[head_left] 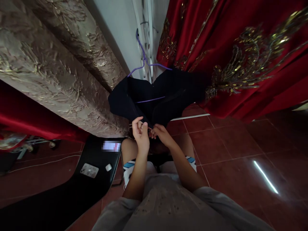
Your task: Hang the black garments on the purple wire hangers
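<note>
A dark navy garment (pixel 168 99) hangs in front of me on a purple hanger (pixel 144 59), its neck opening facing up. The hanger's hook is caught on a white metal rack (pixel 150 38). At the garment's lower front edge, my left hand (pixel 141 134) is closed in a pinch, with its index finger bent. Right beside it, my right hand (pixel 160 133) is also closed, thumb and fingers gripping the cloth. The two sets of fingertips nearly meet. Any small thing between them is too hidden to name.
Beige embossed fabric (pixel 79 83) hangs close on the left. Red cloth with gold sequins (pixel 240 64) hangs on the right. A black chair (pixel 89 163) at the left bears a phone (pixel 89 170), a small white case (pixel 108 167) and a blurred screen (pixel 111 146). Red tiles (pixel 228 141) cover the floor.
</note>
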Available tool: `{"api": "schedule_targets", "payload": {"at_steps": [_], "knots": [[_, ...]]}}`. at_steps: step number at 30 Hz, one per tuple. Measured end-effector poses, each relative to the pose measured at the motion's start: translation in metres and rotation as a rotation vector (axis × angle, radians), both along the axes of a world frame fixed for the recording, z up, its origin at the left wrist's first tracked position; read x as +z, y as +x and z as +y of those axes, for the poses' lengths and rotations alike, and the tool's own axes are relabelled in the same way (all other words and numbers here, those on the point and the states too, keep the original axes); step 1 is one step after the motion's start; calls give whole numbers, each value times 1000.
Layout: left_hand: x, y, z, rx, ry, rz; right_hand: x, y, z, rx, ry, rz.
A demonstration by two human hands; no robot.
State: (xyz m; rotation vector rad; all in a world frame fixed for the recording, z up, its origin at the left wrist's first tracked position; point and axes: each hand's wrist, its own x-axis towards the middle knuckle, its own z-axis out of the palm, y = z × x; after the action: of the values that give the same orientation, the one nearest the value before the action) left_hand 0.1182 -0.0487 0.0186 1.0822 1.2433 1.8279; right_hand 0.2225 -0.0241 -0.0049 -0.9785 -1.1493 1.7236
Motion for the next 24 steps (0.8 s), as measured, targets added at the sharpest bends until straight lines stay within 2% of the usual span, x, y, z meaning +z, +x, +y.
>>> {"api": "schedule_targets", "payload": {"at_steps": [5, 8, 11, 14, 17, 20, 22, 24], "knots": [[-27, 5, 4, -60, 105, -202, -2, 0, -5, -187, 5, -13], [-49, 2, 4, -112, 29, -75, 0, 4, -6, -189, 47, -71], [-62, -2, 6, -138, -66, 102, 11, 8, 3, -141, 84, -115], [-67, -5, 13, -83, -46, 286, 45, 9, 27, -229, 114, -69], [-72, -3, 25, -70, -42, 472, 99, 11, 57, -387, 253, 8], [-78, -2, 39, -123, -27, 616, 147, 13, 76, -445, 418, 29], [-75, -5, 49, -184, -20, 678, 161, 14, 79, -442, 471, 18], [-58, -11, 60, -239, -4, 693, 162, 15, 78, -419, 489, -4]]}}
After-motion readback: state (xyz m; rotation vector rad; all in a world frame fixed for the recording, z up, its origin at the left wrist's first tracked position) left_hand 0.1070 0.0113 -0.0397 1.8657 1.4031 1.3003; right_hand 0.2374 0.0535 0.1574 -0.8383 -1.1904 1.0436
